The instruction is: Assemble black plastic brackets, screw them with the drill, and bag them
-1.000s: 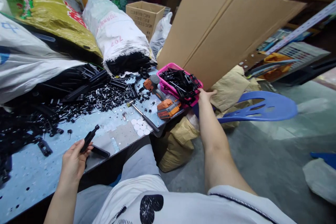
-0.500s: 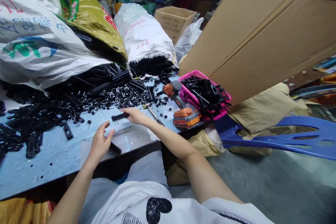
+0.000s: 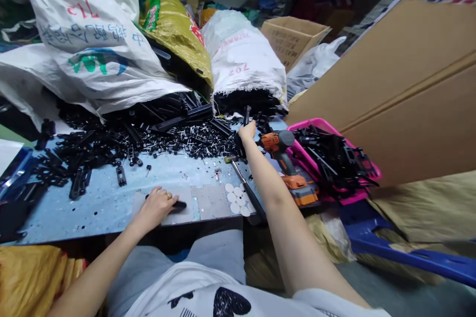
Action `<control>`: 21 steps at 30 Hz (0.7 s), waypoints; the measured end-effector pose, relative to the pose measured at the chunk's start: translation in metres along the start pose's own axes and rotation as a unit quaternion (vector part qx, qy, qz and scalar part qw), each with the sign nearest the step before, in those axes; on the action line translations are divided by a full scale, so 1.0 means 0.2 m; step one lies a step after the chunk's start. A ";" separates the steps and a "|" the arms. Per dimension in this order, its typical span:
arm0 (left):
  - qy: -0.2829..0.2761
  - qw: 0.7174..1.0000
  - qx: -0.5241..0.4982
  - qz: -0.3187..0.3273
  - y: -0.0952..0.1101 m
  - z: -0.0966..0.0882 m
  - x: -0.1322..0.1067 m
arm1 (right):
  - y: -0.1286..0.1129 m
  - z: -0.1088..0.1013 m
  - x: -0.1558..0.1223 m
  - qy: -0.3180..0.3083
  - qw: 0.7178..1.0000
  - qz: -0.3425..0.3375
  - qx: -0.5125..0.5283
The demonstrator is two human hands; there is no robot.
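My left hand (image 3: 159, 205) is low over the near edge of the table, its fingers curled on a dark elongated plastic part (image 3: 180, 205) whose end sticks out to the right. Further off, my right hand (image 3: 247, 132) is stretched out toward the mouth of the white sack marked 702 (image 3: 243, 59). A narrow black plastic part (image 3: 247, 115) points up from its closed fingers. A hammer (image 3: 243, 183) lies below that hand, and an orange cordless drill (image 3: 277, 143) stands close to its right. Small black-headed screws (image 3: 197, 141) are heaped left of it.
A pink basket (image 3: 316, 123) of black parts sits right of the drill. Loose black parts (image 3: 80, 156) cover the table's left. White and gold sacks (image 3: 178, 25) stand behind. A large cardboard sheet (image 3: 401, 69) leans at right, above a blue plastic chair (image 3: 409, 257).
My right hand has moved away from me, from the near work area to the sack's mouth. The left has lowered onto the dark part on the table. The view has swung left.
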State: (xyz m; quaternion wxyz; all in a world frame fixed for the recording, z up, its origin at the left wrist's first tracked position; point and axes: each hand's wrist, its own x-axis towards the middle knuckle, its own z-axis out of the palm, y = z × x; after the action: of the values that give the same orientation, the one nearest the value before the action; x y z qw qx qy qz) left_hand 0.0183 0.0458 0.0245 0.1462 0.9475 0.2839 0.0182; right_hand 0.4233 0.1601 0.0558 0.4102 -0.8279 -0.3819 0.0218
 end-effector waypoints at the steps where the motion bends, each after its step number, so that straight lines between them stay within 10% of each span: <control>1: 0.008 0.999 0.017 -0.029 0.00 0.01 0.01 | 0.00 0.01 -0.05 -0.014 1.000 -0.005 -0.011; 4: 0.024 0.996 0.022 -0.083 0.02 0.05 0.03 | 0.00 -0.03 -0.34 -0.175 0.973 -0.141 -0.050; 7: 0.016 0.997 -0.015 -0.071 0.02 0.07 0.05 | 0.00 -0.16 -0.72 -0.449 0.833 -0.311 -0.086; 11: -0.004 0.997 -0.050 -0.055 0.04 0.05 0.07 | 0.00 -0.29 -1.10 -0.501 0.706 -0.467 -0.181; 21: 0.023 0.997 -0.051 -0.054 0.08 0.03 0.05 | -0.08 -0.26 -1.24 -0.421 0.723 -0.487 -0.251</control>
State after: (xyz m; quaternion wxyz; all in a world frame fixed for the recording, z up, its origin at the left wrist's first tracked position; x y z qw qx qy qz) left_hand 0.0353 0.0373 0.0227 0.1881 0.9215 0.3365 0.0465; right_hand 0.2564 -0.0296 0.0315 -0.0612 -0.5059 -0.8576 0.0691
